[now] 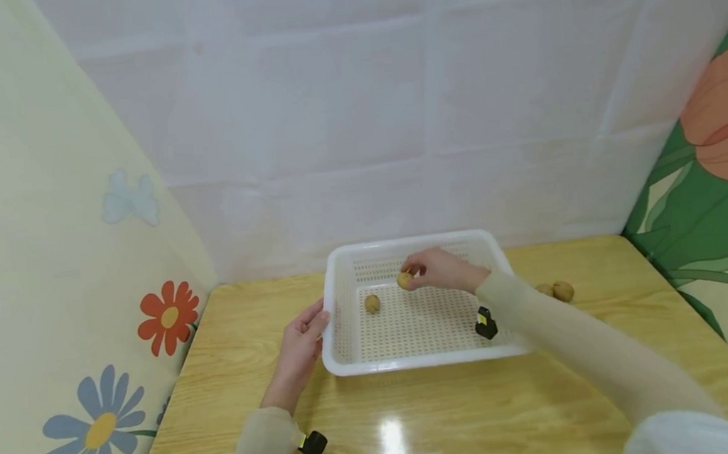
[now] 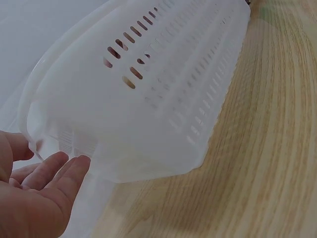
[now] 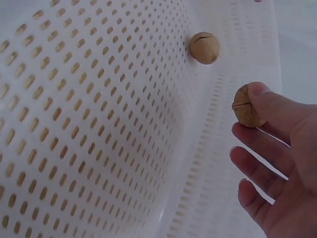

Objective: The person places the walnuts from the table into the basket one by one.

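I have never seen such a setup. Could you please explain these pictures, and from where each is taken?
No machine here, only a person's two bare hands. The wide picture is taken from the head, the other two from the left and right wrists. On the yellow wood-grain table stands a white, rectangular, perforated plastic basket. The left hand holds its rim; the right hand pinches a round brown walnut over the basket. Another walnut lies inside, and two more walnuts show on the table to the right.

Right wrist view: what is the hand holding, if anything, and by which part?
The right hand holds a walnut by its palm-facing end, between thumb and index finger.
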`<state>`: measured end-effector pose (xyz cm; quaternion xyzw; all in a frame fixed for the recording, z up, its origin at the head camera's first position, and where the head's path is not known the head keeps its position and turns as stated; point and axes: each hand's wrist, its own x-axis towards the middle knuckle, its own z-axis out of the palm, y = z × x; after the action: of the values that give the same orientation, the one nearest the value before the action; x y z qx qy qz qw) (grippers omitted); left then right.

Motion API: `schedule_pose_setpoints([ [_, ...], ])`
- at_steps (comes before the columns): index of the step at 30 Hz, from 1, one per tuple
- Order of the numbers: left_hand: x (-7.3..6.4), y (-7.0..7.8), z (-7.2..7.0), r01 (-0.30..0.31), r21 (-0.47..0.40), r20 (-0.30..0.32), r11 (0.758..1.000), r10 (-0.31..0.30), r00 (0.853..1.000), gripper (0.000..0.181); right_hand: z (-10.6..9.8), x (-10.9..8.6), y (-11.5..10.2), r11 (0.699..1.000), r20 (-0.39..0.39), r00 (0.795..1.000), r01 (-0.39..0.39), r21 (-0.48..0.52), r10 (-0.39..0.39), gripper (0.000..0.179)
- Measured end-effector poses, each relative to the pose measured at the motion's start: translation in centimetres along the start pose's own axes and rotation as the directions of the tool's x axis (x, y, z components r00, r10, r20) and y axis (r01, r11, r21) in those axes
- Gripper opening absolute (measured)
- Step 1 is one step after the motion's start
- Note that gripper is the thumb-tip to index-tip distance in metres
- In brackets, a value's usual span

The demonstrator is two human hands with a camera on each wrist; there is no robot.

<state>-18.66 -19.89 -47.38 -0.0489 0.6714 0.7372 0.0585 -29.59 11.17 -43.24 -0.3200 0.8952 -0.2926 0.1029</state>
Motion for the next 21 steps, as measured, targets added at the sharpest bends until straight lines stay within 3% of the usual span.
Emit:
schedule_pose_setpoints([
  [4, -0.1, -0.2, 0.1, -0.005, -0.006, 0.005, 1.0, 0.005, 1.0, 0.046, 1.9, 1.4, 0.0, 1.0, 0.044, 0.999, -0.01, -0.009, 0.01, 0.028],
  [10, 0.0, -0.3, 0.3, 0.006, -0.003, 0.011, 1.0, -0.006, 1.0, 0.047, 3.9, 2.6, 0.4, 1.0, 0.046, 0.999, -0.018, -0.019, 0.019, 0.026],
  [21, 0.1, -0.3, -0.3, -0.008, 0.0, 0.015, 1.0, 0.008, 1.0, 0.048, 4.9, 3.2, 0.4, 0.999, 0.04, 0.998, -0.042, -0.032, 0.043, 0.032],
])
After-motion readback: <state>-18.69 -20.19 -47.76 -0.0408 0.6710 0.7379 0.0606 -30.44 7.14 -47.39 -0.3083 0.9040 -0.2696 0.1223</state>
